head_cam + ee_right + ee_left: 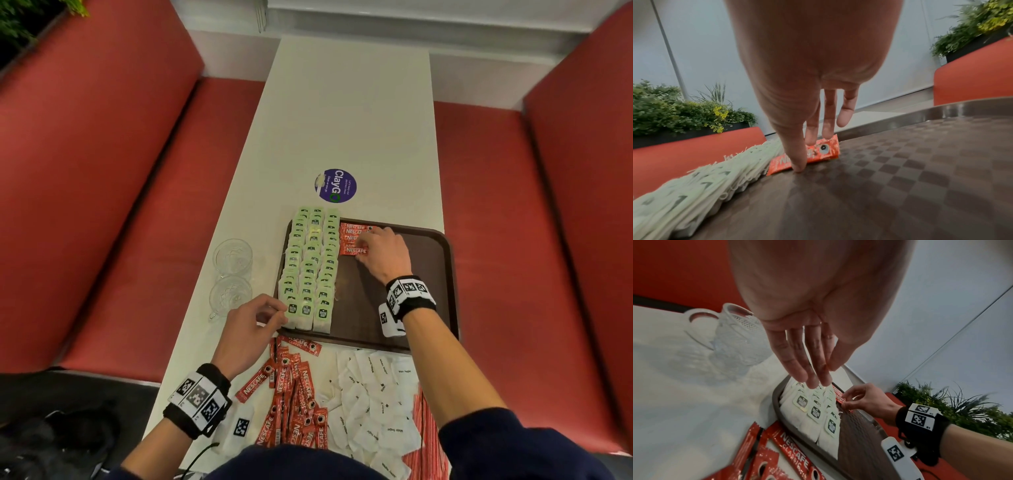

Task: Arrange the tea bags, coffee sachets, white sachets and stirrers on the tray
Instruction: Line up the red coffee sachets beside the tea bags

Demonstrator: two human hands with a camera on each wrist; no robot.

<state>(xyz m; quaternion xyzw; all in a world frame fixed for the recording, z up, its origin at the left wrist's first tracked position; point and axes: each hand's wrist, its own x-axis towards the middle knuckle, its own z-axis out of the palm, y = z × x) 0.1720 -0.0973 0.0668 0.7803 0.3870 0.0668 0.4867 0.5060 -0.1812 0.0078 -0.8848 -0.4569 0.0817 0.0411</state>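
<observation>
A brown tray [428, 274] lies on the white table. Three columns of green tea bags [311, 270] fill its left side. Beside them at the far end sits a short stack of red coffee sachets [352, 233]. My right hand [363, 245] pinches the nearest coffee sachet [826, 151] of that stack, thumb at its near edge and fingers on its far side. My left hand [281, 313] hovers with relaxed fingers [816, 379] over the closest tea bags [813, 412], holding nothing. Loose coffee sachets [294, 394], white sachets [376, 404] and striped stirrers [424, 428] lie in front of the tray.
Two glass cups [233, 257] stand left of the tray, one near my left hand [740, 340]. A round purple sticker [335, 185] is on the table beyond the tray. Red benches [102, 205] flank both sides. The tray's right half [900, 162] is bare.
</observation>
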